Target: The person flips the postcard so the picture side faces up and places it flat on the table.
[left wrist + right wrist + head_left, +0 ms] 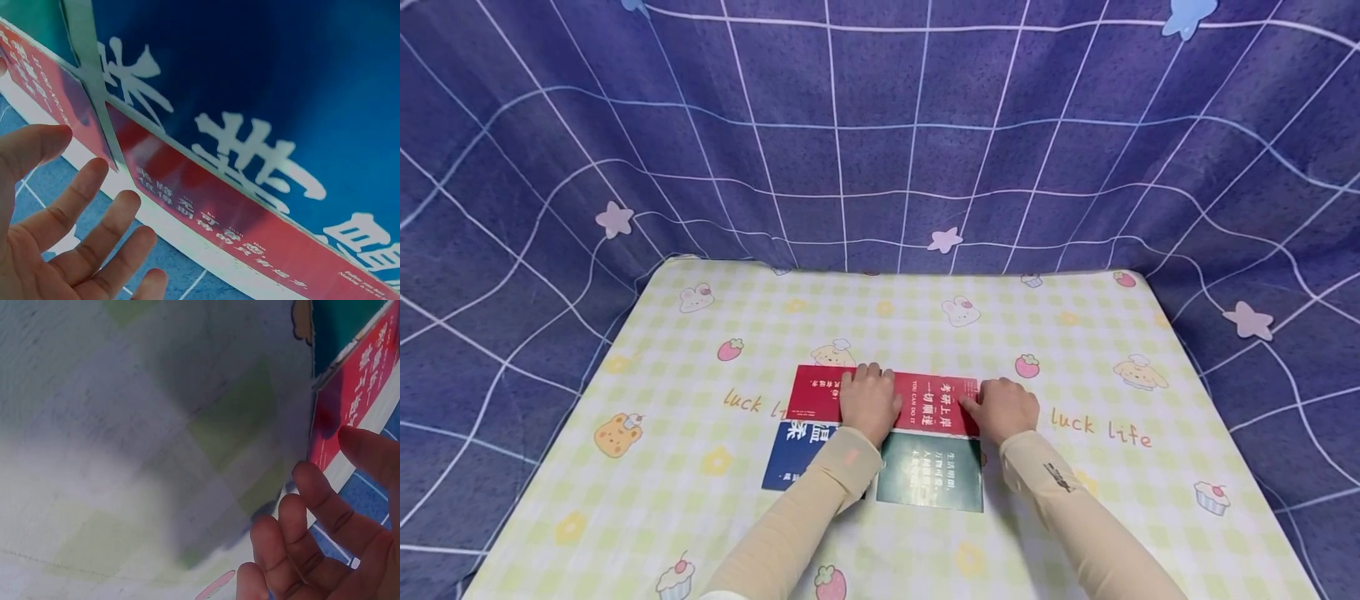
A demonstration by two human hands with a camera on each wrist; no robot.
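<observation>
Several printed cards with white Chinese lettering lie close together, making a block on the tablecloth. At the back are a left red card (pixel 812 393) and a right red card (pixel 936 406); in front lie a blue card (pixel 792 462) and a green card (pixel 928 477). My left hand (pixel 869 406) rests over the seam between the two red cards, its fingers spread near their far edge. At the right red card's outer edge is my right hand (pixel 1007 410), thumb touching that card and loosely bent fingers beside it. My left forearm covers part of the blue card.
The cards lie on a checked tablecloth (pixel 1075 517) printed with strawberries, cupcakes and animals. A dark blue curtain (pixel 880 158) with white grid lines and stars surrounds the table's back and sides.
</observation>
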